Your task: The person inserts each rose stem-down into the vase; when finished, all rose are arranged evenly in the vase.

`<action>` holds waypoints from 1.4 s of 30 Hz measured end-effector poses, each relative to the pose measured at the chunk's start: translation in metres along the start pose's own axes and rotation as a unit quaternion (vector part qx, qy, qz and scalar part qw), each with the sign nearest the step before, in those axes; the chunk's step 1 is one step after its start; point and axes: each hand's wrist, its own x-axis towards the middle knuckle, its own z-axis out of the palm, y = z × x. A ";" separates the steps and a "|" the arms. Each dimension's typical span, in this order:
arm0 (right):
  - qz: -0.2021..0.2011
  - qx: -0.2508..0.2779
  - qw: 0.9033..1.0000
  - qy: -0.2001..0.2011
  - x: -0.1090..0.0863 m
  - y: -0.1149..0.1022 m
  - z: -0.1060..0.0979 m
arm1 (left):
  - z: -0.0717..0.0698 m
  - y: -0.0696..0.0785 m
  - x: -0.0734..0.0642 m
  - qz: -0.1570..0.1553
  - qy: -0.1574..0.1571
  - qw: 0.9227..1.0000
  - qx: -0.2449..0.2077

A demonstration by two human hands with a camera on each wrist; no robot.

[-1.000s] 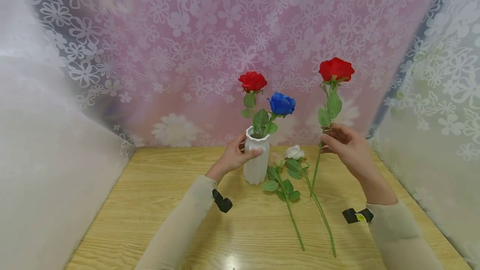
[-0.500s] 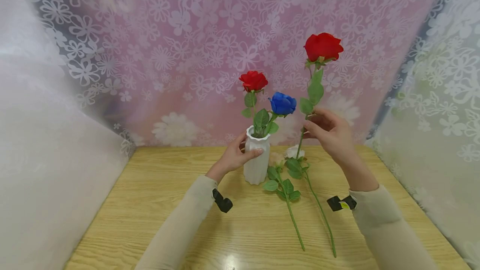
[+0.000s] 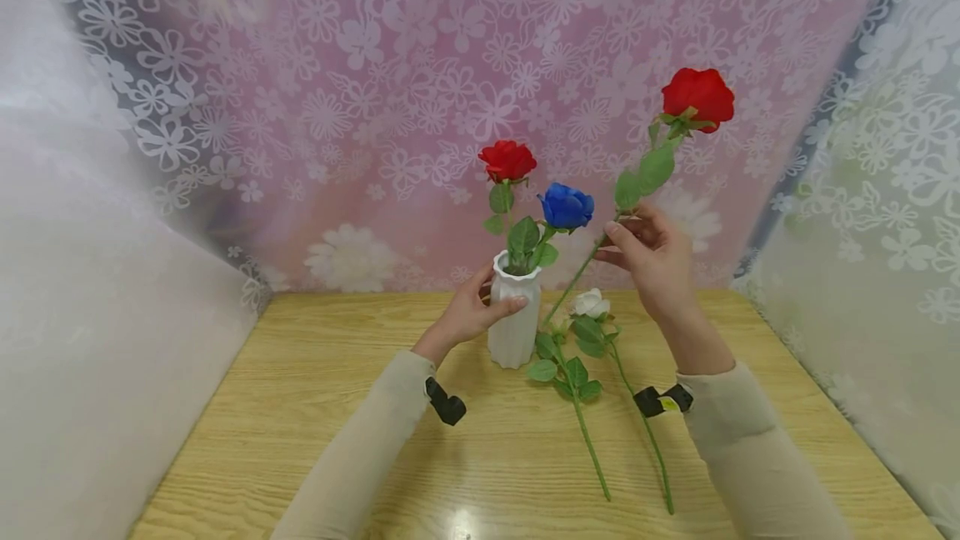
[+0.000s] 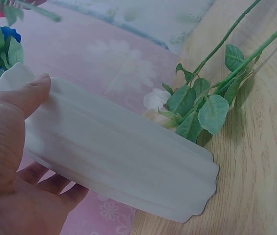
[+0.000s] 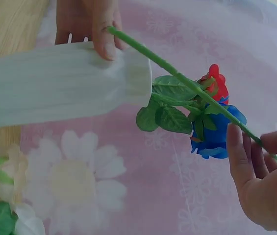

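Note:
My left hand (image 3: 472, 315) grips a white fluted vase (image 3: 516, 332) from its left side, thumb across the front below the rim. The vase stands upright on the table with a red rose (image 3: 507, 161) and a blue rose (image 3: 566, 207) in it. Between thumb and fingers, my right hand (image 3: 656, 261) pinches the green stem of another red rose (image 3: 697, 97). That rose leans, blossom up to the right. Its stem (image 5: 177, 74) slants down left; in the right wrist view it crosses in front of the blue rose, its end overlapping my left thumb.
On the wooden table (image 3: 337, 407), a white rose (image 3: 590, 304) and a cream rose (image 4: 159, 117) lie right of the vase, stems toward the front. A pink floral curtain (image 3: 390, 107) hangs behind, with pale sheets at both sides.
My right hand has moved left and up with the red rose. The rose has tilted from near upright, its stem end swinging left toward the vase. My left hand and the vase stay put.

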 end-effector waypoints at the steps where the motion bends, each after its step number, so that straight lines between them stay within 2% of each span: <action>1: 0.005 0.016 1.000 0.011 0.001 0.000 0.001 | 0.000 0.000 0.000 0.001 0.000 1.000 0.001; 8: 0.052 0.111 0.989 0.084 0.004 -0.003 0.008 | 0.000 0.000 0.000 0.001 -0.002 1.000 -0.002; 14: 0.043 0.129 0.981 0.141 0.006 0.002 0.019 | 0.000 0.000 -0.001 -0.004 -0.002 1.000 -0.005; 21: -0.002 0.042 0.991 0.129 0.003 0.016 0.034 | -0.001 0.002 -0.003 0.003 -0.002 1.000 -0.004; 27: -0.007 0.007 0.994 0.112 0.000 0.030 0.045 | -0.001 0.003 -0.003 0.004 -0.002 1.000 -0.007; 30: -0.015 -0.028 0.994 0.105 -0.002 0.034 0.049 | -0.001 0.003 -0.003 0.005 -0.003 1.000 -0.007; 35: -0.029 -0.124 0.988 0.085 -0.004 0.042 0.055 | -0.001 0.001 -0.001 0.007 -0.001 1.000 -0.001; 42: -0.056 -0.231 0.971 0.008 -0.007 0.049 0.067 | -0.001 -0.002 0.000 0.019 -0.005 1.000 0.006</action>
